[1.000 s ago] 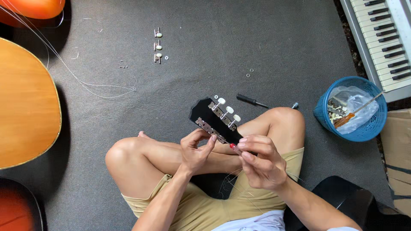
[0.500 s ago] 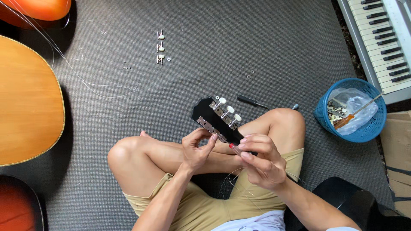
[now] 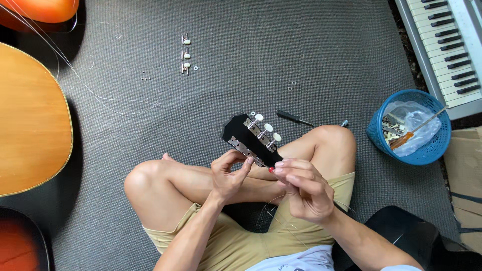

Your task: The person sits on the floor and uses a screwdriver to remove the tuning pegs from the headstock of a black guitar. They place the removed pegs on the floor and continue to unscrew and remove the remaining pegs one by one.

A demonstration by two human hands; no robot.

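- Sitting cross-legged on the grey floor (image 3: pixel 251 65), a person holds the black guitar head (image 3: pixel 251 139) over their lap, near the middle of the floor.
- The left hand (image 3: pixel 228 173) touches the lower side of the guitar head, with its fingertips on the row of metal tuners there. Its grip is loosely curled around that edge, not a tight fist.
- The right hand (image 3: pixel 301 188) is just beside it, at the neck end of the guitar head. Its fingers are pinched shut on something small, with a bit of red showing at the fingertips. I cannot tell what the small thing is.
- Three white tuner knobs (image 3: pixel 266 127) stick out from the upper side of the guitar head.
- A small black screwdriver (image 3: pixel 293 118) lies on the floor just past the guitar head.
- Three loose tuner pegs (image 3: pixel 186 53) lie in a row near the top edge of the floor.
- Thin loose strings (image 3: pixel 115 100) curl across the floor toward the left.
- A tan guitar body (image 3: pixel 30 120) lies at the left edge.
- A blue basket (image 3: pixel 427 153) with a plastic bag and tools inside stands at the right edge, below a keyboard (image 3: pixel 447 45) in the top right corner.
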